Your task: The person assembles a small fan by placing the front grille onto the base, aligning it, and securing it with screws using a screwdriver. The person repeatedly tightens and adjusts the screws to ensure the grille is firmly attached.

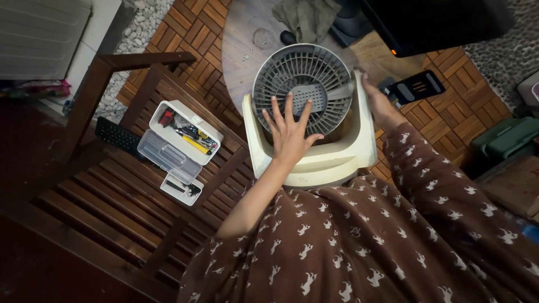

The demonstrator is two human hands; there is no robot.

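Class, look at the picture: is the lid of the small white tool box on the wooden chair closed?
No: the tool box lies on the wooden chair with its lid swung open, tools showing inside.

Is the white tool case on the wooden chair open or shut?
Open: the white tool case has its clear lid folded back, and tools show inside it on the wooden chair.

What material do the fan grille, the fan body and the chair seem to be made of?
Grille: likely grey moulded plastic, matte, with thin uniform ribs. Body: probably cream plastic, smooth with a slight sheen and rounded edges. Chair: dark wood, apparently stained, with visible slats and grain.
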